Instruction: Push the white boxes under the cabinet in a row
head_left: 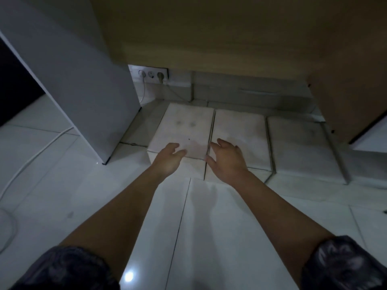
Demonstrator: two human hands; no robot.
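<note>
Three white boxes lie side by side on the floor, partly under the brown cabinet [230, 34]: a left box [184, 124], a middle box [240, 130] and a right box [297, 143]. My left hand [167, 158] hovers at the near edge of the left box, fingers loosely spread and holding nothing. My right hand [228, 160] is over the near left corner of the middle box, fingers spread and slightly bent, also holding nothing. A fourth large white box [209, 227] lies close below my arms, its two top flaps meeting in a seam.
A white panel [69, 84] stands at the left, close to the left box. A wall socket strip [149, 75] with plugged cables sits behind it. A white cable [31, 160] runs over the tiled floor at the left. A metal leg [337, 151] slants beside the right box.
</note>
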